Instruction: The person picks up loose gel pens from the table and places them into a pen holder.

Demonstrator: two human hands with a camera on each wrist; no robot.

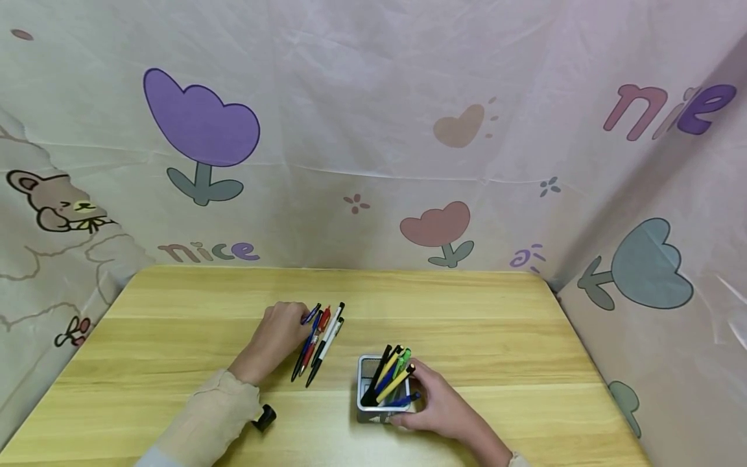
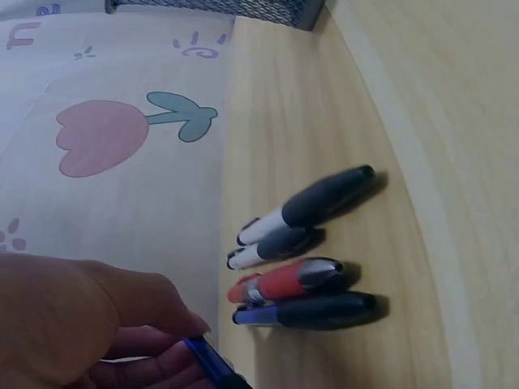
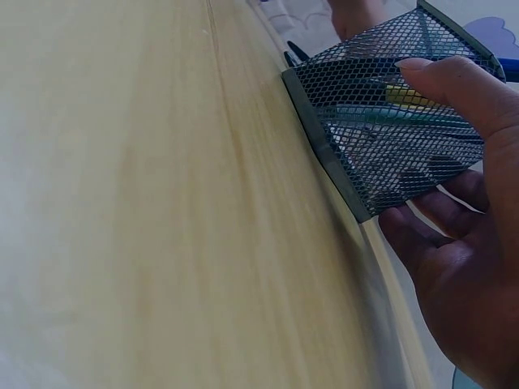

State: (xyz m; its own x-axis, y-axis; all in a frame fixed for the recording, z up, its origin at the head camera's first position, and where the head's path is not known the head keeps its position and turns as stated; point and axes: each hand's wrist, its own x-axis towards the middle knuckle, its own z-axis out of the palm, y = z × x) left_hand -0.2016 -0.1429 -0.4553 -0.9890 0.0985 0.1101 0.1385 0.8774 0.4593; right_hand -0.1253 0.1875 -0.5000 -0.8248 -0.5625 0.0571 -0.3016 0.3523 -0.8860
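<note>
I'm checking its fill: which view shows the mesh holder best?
The head view: it looks down into the mesh holder and its pens. The right wrist view shows its mesh close up; the left wrist view, only a strip.

The left wrist view's top edge crops the mesh holder [image 2: 259,11], the bottom edge the held blue pen [image 2: 212,364]
</note>
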